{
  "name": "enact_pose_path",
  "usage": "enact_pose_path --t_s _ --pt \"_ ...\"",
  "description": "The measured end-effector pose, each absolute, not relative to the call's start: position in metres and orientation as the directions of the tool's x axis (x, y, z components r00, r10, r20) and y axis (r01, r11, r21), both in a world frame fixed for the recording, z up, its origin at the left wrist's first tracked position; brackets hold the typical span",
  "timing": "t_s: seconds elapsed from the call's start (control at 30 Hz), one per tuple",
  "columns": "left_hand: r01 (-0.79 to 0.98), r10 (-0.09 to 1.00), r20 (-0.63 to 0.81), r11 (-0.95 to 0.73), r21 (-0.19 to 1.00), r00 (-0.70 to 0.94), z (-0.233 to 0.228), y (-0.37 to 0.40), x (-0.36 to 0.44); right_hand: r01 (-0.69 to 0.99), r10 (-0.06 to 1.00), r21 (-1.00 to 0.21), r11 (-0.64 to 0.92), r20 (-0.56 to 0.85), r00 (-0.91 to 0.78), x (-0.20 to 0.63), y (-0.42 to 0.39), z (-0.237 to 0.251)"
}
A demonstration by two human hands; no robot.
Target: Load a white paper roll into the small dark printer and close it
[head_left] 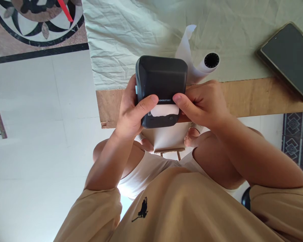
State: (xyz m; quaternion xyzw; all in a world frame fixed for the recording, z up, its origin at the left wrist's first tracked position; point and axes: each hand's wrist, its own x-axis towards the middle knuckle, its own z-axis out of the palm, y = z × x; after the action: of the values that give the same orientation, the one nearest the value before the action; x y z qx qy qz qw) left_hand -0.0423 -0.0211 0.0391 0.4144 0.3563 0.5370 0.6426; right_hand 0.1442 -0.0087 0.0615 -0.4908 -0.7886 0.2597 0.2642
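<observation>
A dark label printer (161, 79) is held up over the near edge of the table, its lid closed. White label paper (164, 110) sticks out of the slot on its front, with a torn edge. My left hand (133, 114) grips the printer's left side, thumb on top near the lettering. Around the right side my right hand (204, 102) is closed, its thumb by the lid's front corner; its other fingers are partly hidden. Just behind the printer lies a roll of white paper (200, 72) with a dark core and a loose, curled strip.
A smartphone (290, 57) rests at the table's right edge. Pale green cloth (121, 40) covers most of the table, leaving a bare wooden strip (249, 95) along the front. White floor tiles (40, 141) lie to the left, with a patterned floor panel (42, 30) beyond.
</observation>
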Motion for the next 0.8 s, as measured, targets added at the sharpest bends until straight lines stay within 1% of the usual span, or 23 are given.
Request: enact_pose_path --t_s 0.17,0.27,0.43,0.6,0.8 --pt "-0.454 0.991 -0.027 0.083 0.887 0.13 0.043 -0.021 -0.036 0.637 0.905 -0.664 0.391 0.153 -0.396 0.145 -0.008 0.061" --pt "-0.484 0.989 -0.08 0.133 0.865 0.129 0.043 -0.02 -0.036 0.64 0.908 -0.662 0.39 0.16 -0.387 0.145 -0.008 0.062" --pt "-0.444 0.981 -0.188 0.193 0.875 0.058 0.036 -0.021 -0.042 0.643 0.913 -0.669 0.373 0.141 -0.383 0.144 -0.009 0.063" --pt "-0.391 0.97 -0.236 0.239 0.889 0.058 0.042 -0.022 -0.042 0.642 0.913 -0.675 0.364 0.122 -0.39 0.144 -0.009 0.063" --pt "-0.401 0.978 -0.195 0.209 0.892 0.077 0.046 -0.022 -0.04 0.644 0.914 -0.675 0.36 0.118 -0.388 0.144 -0.01 0.063"
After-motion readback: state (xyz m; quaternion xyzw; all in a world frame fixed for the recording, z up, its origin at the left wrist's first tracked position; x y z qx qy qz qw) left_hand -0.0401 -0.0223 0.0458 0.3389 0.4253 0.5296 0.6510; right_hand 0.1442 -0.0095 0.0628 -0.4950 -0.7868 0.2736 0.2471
